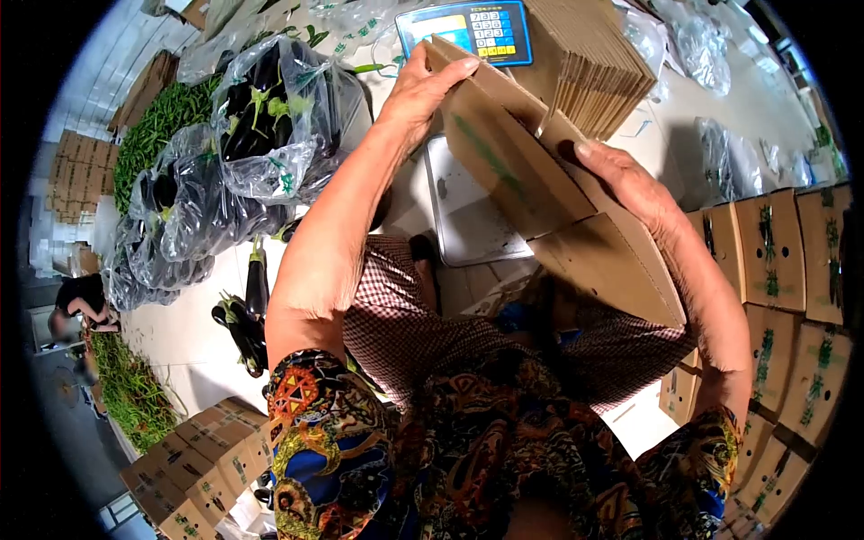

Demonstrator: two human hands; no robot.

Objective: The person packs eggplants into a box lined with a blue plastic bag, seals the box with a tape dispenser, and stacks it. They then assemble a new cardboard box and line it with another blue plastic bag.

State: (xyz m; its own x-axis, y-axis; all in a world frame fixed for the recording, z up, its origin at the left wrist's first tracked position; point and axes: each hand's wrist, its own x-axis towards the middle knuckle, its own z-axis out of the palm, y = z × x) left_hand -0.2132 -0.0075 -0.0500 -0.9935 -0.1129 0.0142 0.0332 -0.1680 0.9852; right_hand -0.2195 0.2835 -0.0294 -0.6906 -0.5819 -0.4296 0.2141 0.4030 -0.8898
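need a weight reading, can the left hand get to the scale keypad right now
Probably not right away: the left hand grips the top edge of the cardboard box, held up just before the scale keypad. The keypad lies close beyond the fingers, so letting go should free the way.

My left arm runs bare from its short patterned sleeve, elbow bent, forearm reaching up and away from me. My left hand (416,94) shows me its back — fingers (454,70) curled over the far top edge of the flattened carton (504,171), thumb out of sight behind it. My right arm comes in from the other side, forearm angled up and inward, wrist slightly bent. My right hand (634,189) lies long against the carton's near-right edge — fingers straight and together, tips pointing toward the left hand, thumb hidden. Both hands are raised ahead of my chest, apart, each gripping the same carton.
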